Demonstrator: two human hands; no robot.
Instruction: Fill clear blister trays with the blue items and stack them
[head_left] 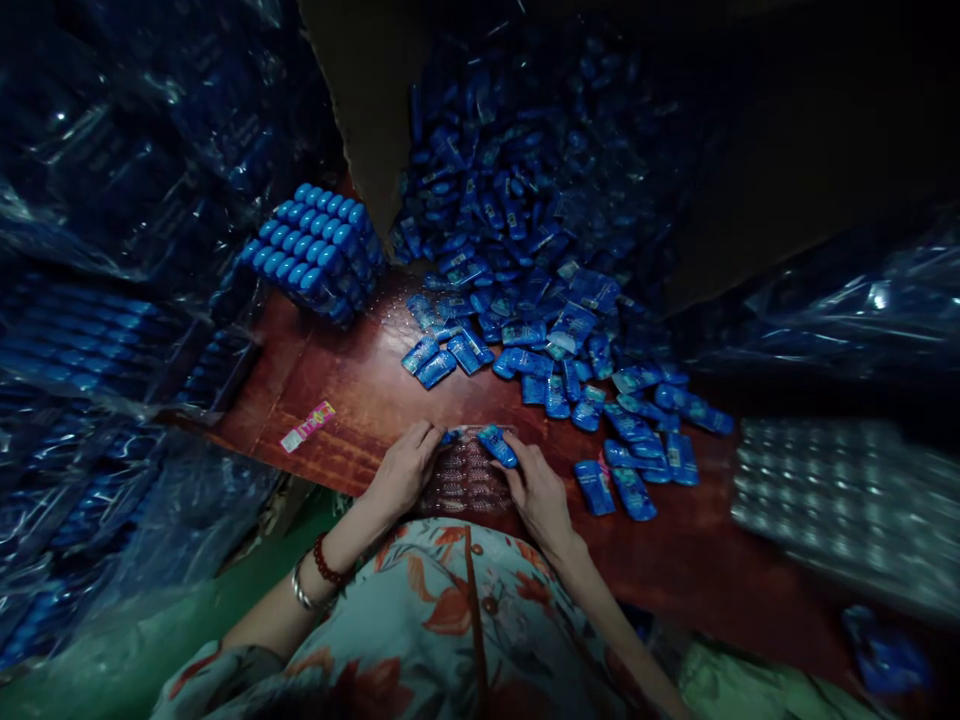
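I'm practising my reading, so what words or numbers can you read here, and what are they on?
No words or numbers are clear enough to read.
Blue pack in the right hand: markings too small.
Loose blue packs: pale print, too small and blurred.
Pink-and-yellow strip: markings too blurred.

From my remote seat I read the worktop [337, 385] as glossy, wood-like and reddish brown, with bright sheen towards ten o'clock. At centre, the tray [465, 480] looks like thin, clear plastic moulded into shiny ridges. The blue packs [574, 328] around one o'clock seem smooth, shiny plastic; the stacked pieces [315, 245] at ten have polished, rounded tops. I see crinkled, reflective film [82, 200] further out there, matt brown cardboard [367, 100] at eleven, a gleaming metal bangle [301, 588] at seven, and soft, matt printed cloth [442, 610] at six.
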